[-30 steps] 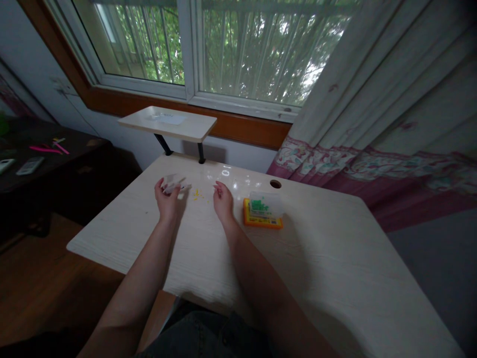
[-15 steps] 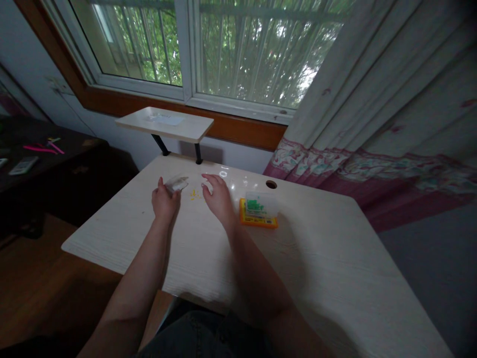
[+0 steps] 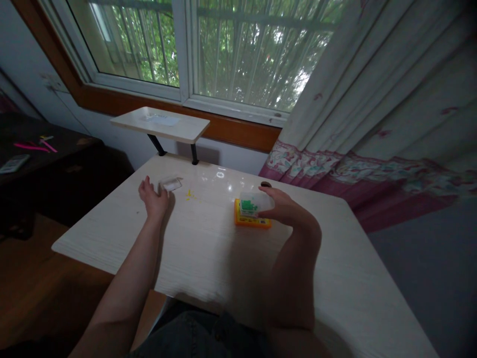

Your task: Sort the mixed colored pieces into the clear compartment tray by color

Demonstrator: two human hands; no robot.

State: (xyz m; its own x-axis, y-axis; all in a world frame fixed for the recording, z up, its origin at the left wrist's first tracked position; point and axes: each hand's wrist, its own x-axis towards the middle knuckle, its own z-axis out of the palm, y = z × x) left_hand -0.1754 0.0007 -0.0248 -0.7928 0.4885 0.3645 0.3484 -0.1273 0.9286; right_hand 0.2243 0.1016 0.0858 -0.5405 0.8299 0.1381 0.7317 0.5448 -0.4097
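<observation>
My right hand [image 3: 280, 206] grips the right end of a clear plastic box [image 3: 262, 200], thumb and fingers on its opposite sides. Small green pieces [image 3: 248, 206] lie inside, toward the left end. Directly below is an orange-yellow case [image 3: 253, 223]; whether the clear box still rests on it I cannot tell. Over on the left, my left hand [image 3: 153, 199] is open with its fingers apart. Close to its thumb lies another clear container [image 3: 172, 184], flat on the desk. Tiny yellow pieces [image 3: 190, 195] are scattered to the right of that container.
A small raised shelf [image 3: 167, 127] stands on black posts at the desk's back left. The pale desk [image 3: 208, 248] has a round cable hole [image 3: 266, 184] near its rear edge. A curtain [image 3: 328, 164] hangs at right. A dark side table [image 3: 74, 154] stands at left.
My right hand has moved right from beside the yellow pieces and taken hold of the clear box with green pieces. My left hand has let go of the other clear container, now on the desk.
</observation>
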